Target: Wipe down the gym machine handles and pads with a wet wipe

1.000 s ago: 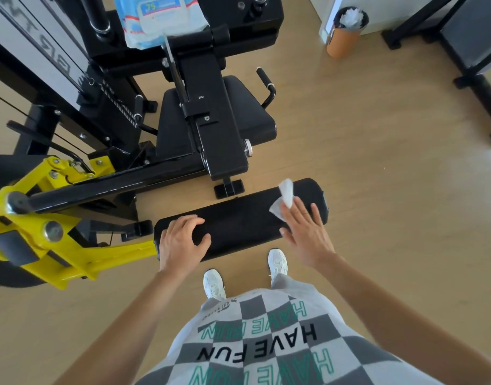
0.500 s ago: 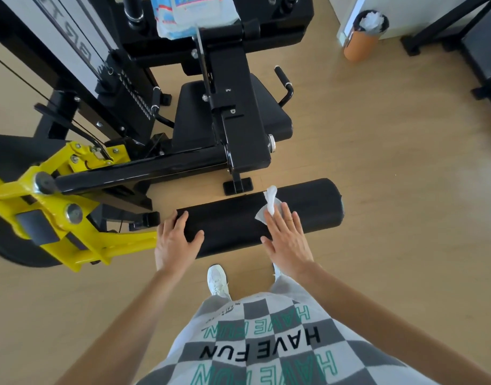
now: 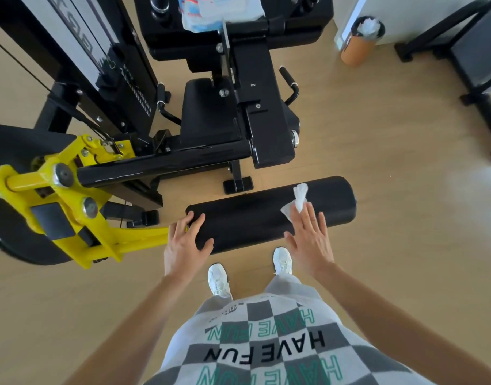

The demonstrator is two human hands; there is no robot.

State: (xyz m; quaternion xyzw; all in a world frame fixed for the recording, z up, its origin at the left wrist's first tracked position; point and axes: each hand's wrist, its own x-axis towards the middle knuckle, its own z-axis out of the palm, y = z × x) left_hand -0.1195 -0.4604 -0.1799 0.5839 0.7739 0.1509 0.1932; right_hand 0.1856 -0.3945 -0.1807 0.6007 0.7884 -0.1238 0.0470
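Right hand: fingers straight and together, flat on top of the pad, not curled. The fingertips press the wipe against the pad. Nothing is pinched.

Wipe: white and crumpled, lying on the upper face of the pad near its right end. Its near part is under the fingertips. Its far part sticks up free beyond them.

Left hand: wrapped round the left end of the pad, fingers over the top and thumb spread on the near side, holding it.

Pad: a black padded cylinder lying roughly level and raised clear of the floor. Its left end meets the yellow arm, which runs left to a pivot with two bolts.

Beyond the pad: black frame, then the seat. A short black handle stands at the seat's right edge and another at its left edge. Neither hand touches them.

A wipe pack, white and blue, lies on the machine at the top edge of the view.

An orange bin with white waste in it stands on the floor, far right, by the wall.

Two white shoes stand on the floor just on the near side of the pad.
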